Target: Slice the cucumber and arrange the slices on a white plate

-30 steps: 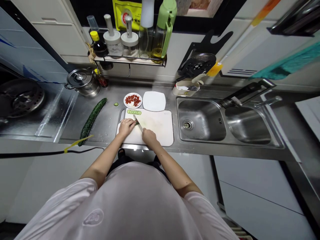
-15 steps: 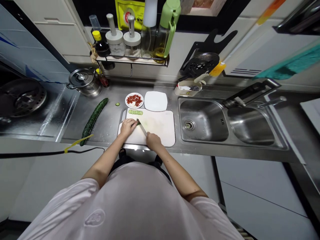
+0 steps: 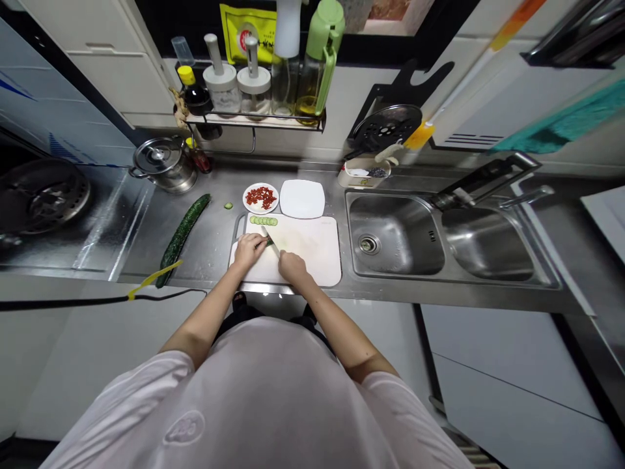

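Left of the cutting board (image 3: 312,251), a whole cucumber (image 3: 183,229) lay uncut, so most slicing looked undone. On the board's left part, the left hand (image 3: 248,251) pressed closed over a dark green cucumber piece (image 3: 269,241) (mostly hidden). The right hand (image 3: 291,266) gripped the knife (image 3: 271,243) at it. A few pale slices (image 3: 263,221) lay along the board's far edge.
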The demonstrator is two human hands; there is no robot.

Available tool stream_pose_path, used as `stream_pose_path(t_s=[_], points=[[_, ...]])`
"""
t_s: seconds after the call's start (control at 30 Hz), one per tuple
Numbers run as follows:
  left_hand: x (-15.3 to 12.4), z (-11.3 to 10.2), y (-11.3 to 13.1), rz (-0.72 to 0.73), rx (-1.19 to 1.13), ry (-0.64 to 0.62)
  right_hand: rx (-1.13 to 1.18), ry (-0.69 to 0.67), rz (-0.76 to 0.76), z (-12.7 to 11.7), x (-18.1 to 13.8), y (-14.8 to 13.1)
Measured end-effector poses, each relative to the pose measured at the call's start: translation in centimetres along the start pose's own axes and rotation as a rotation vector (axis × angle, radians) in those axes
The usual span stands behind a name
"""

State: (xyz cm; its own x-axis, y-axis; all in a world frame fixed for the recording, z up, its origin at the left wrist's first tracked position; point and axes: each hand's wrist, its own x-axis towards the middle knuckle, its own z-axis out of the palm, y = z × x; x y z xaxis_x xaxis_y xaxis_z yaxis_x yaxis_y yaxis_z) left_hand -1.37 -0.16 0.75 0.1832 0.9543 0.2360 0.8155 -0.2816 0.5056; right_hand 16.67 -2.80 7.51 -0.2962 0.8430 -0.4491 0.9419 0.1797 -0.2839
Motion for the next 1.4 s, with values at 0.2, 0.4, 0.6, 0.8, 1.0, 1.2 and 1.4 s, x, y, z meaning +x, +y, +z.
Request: stream_pose_path(t_s=[0.2, 0.4, 0.6, 0.8, 1.0, 1.2, 1.4], points=[[0.0, 0.0, 0.0, -0.007, -0.004, -0.015, -0.006, -0.037, 0.006, 0.2, -1.2, 0.8], [0.1, -0.1, 0.1, -0.005, 0.003, -0.004, -0.018, -0.023, -0.002, 0.4, -0.8, 0.8], [0.1, 0.0, 0.0, -0.011, -0.005, 0.002, -0.012, -0.012, -0.007, 0.6, 0.3, 0.3], [0.0, 0.0, 0.1, -0.014, 0.001, -0.011, 0.005, -0.006, -0.014, 0.3, 1.3, -0.3], [0.1, -0.1, 0.1, -0.005, 0.000, 0.002, 0.002, -0.001, -0.003, 0.5, 0.6, -0.1], [0.1, -0.2, 0.3, -0.001, 0.010, 0.004, -0.031, -0.032, 0.020, 1.4, -1.7, 0.9], [0.0, -0.2, 0.3, -0.013, 0.011, -0.004, -0.029, -0.045, 0.019, 1.0, -1.5, 0.5]])
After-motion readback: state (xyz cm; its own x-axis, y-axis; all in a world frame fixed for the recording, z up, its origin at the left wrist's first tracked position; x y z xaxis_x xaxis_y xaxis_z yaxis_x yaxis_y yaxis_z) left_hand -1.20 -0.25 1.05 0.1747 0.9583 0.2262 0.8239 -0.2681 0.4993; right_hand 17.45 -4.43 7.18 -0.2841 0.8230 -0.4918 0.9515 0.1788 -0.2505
